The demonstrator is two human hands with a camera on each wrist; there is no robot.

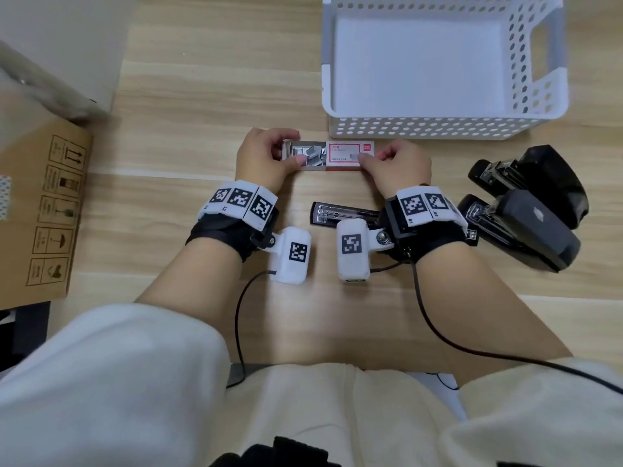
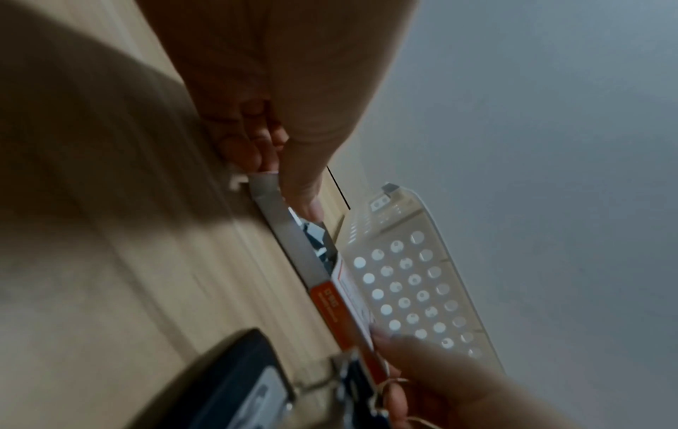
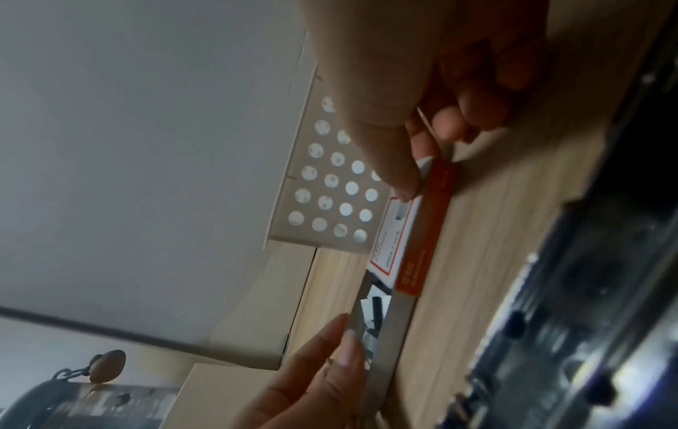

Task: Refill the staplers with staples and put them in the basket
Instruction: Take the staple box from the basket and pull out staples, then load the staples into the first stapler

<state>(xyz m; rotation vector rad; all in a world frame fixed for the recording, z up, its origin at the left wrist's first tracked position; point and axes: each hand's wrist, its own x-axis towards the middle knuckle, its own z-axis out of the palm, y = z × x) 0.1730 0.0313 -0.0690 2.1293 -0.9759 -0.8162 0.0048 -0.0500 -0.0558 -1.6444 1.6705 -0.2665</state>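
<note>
Here your left fingers [image 1: 296, 160] were curled round the drawn-out tray [image 1: 305, 155] of the staple box [image 1: 332, 156], thumb on its near edge and the others over its far end, pinching it. Your right fingers [image 1: 365, 159] pinched the opposite end of the red-and-white sleeve [image 1: 350, 153], thumb at the near corner. Between them the box lay flat on the counter [image 1: 219, 106], tray slid out toward your left hand [image 1: 266, 156] and loose silver staple strips [image 1: 308, 153] showing inside.

Taking the box as the landmark: the white perforated basket [image 1: 438, 128] stood just beyond it and to its right, with nothing visible in it. An opened stapler [image 1: 344, 214] lay just nearer to you than the box, its metal channel facing up, partly under your right hand [image 1: 397, 166] and wrist. Two more black staplers [image 1: 526, 203] lay well to the right of the box. A cardboard carton [image 1: 50, 214] sat well to its left.

By my reading, you were at the step of opening the staple box, early in the task, since no stapler looked loaded or was in the basket. The next move would call for freeing one hand, picking a single strip out of the jumbled tray without spilling the rest, and laying it legs-down into the open stapler's channel. The strips looked loose and crooked, so a careful pinch on one would matter.
</note>
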